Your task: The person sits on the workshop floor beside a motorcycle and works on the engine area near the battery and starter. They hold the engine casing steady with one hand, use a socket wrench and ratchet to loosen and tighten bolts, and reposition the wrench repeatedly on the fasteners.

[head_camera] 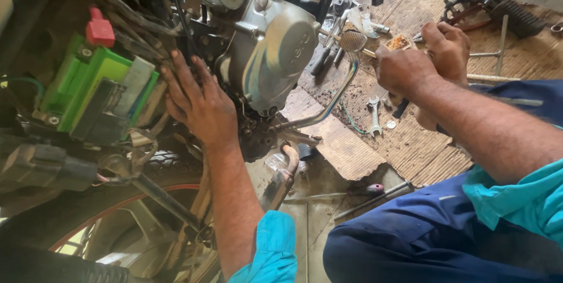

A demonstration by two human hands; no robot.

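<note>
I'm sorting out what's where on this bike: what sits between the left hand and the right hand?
In the head view, the silver engine side cover and the curved metal lever with its footpad lie between the left hand and right hand.

engine cover point(281, 48) silver-grey metal, dull shine; battery point(88, 86) bright green with a red terminal cap point(99, 29) on top; box beside it point(136, 83) pale grey-white; sleeves point(271, 248) turquoise, trousers point(434, 236) dark blue; cardboard mat point(410, 142) tan-brown, ribbed lines, dark oily stains; wheel rim point(117, 209) black with thin red stripe; kick lever point(328, 104) chrome; spanner point(374, 116) silver; screwdriver handle point(375, 188) purplish (small, hard to tell); footpeg rubber point(516, 16) black, ridged
</note>
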